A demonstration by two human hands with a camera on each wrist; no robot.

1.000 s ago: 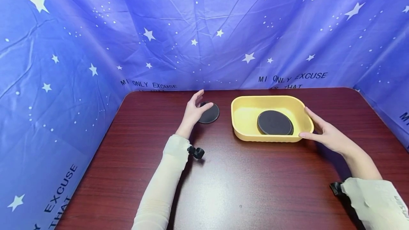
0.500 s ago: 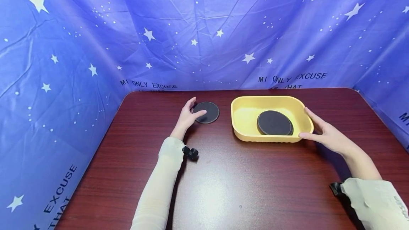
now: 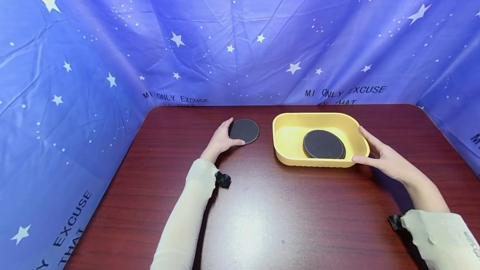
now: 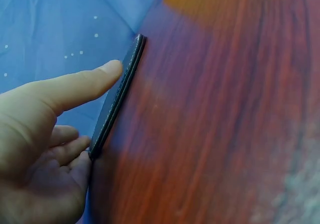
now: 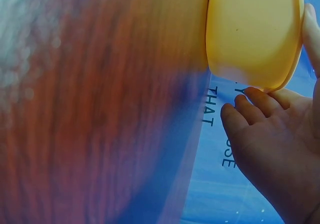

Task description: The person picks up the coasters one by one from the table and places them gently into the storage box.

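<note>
A round black coaster (image 3: 245,131) with a stitched edge lies flat on the table, left of a yellow plastic basin (image 3: 279,145). My left hand (image 3: 220,139) grips its left side, thumb at the near edge and index finger at the far left edge. In the left wrist view, the thumb tip overlaps the rim of the coaster (image 4: 117,97) and lower fingertips meet its end. My right hand (image 3: 386,159) holds the basin's right end, fingers spread along the rim and wall. Inside the basin lies another black coaster (image 3: 323,144), which looks thick like a stack.
The dark red wooden table (image 3: 292,220) has rounded far corners. A blue star-printed cloth (image 3: 232,20) hangs behind it and at both sides. Black wrist mounts (image 3: 223,179) are on both pale sleeves.
My left hand has drawn back left, and its thumb has moved from over the coaster to its near edge. The right hand, basin and coasters have stayed in place.
</note>
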